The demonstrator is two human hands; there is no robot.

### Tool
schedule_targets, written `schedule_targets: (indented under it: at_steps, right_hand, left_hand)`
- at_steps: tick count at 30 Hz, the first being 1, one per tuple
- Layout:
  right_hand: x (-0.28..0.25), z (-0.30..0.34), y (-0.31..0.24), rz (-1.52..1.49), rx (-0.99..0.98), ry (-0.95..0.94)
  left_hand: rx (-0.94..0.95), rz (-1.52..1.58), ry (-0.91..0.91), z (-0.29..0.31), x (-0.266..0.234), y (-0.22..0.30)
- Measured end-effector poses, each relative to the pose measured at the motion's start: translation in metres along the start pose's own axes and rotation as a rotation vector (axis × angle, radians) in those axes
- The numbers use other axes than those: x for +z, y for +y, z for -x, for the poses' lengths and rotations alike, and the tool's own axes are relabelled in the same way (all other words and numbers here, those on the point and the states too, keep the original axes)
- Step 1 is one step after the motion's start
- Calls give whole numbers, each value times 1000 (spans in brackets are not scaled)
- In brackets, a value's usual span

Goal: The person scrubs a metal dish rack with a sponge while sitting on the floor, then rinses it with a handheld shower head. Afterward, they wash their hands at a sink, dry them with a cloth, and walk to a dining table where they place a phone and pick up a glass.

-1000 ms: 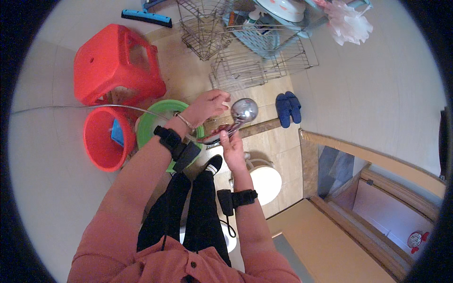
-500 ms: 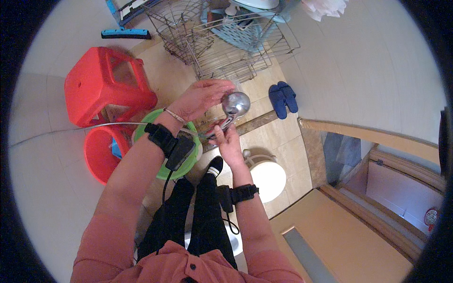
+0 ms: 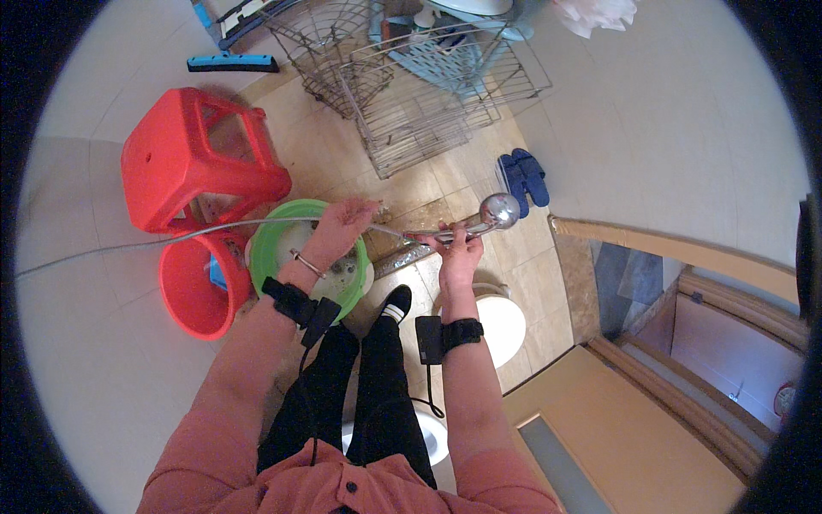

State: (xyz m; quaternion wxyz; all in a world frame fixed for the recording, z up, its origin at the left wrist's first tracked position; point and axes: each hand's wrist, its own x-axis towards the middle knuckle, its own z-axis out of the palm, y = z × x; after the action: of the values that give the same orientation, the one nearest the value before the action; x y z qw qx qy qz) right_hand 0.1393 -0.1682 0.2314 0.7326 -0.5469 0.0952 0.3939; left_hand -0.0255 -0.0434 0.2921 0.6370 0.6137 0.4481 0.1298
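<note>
- Looking down from head height at a tiled bathroom floor, with the person's two bare forearms reaching forward from the lower edge.
- The right hand [image 3: 460, 254] is curled shut around the handle of a chrome shower head [image 3: 499, 209]; the round head sticks out just beyond the fingers, up and to the right.
- The left hand [image 3: 340, 230] is loosely closed, pinching the thin metal hose [image 3: 154, 239] that runs off to the left edge; the hose also runs between the two hands.
- Directly under the left hand sits a green basin [image 3: 276, 257], with a red bucket [image 3: 190, 291] touching its left side.
- A red plastic stool [image 3: 193, 163] stands behind the bucket.
- Wire racks [image 3: 411, 94] lie on the floor further ahead, well apart from the hands.
- A pair of blue slippers [image 3: 522, 176] rests just beyond the shower head.
- No packages, labels or signs are clear enough to make out.
</note>
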Motion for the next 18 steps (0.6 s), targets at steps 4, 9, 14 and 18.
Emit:
schedule_targets:
  at_steps: [4,9,14,18]
  right_hand:
    - [-2,-4,-1,32,14,40]
    - [-4,7,6,145,90,-98]
    - [6,39,27,196,98,-306]
    - [18,64,43,301,207,-416]
  left_hand:
    - [-92,0,-9,13,4,-21]
    - [7,-228,-105,4,7,-21]
    - [-118,219,-106,-31,24,-8]
    - [-195,392,-163,-52,27,0]
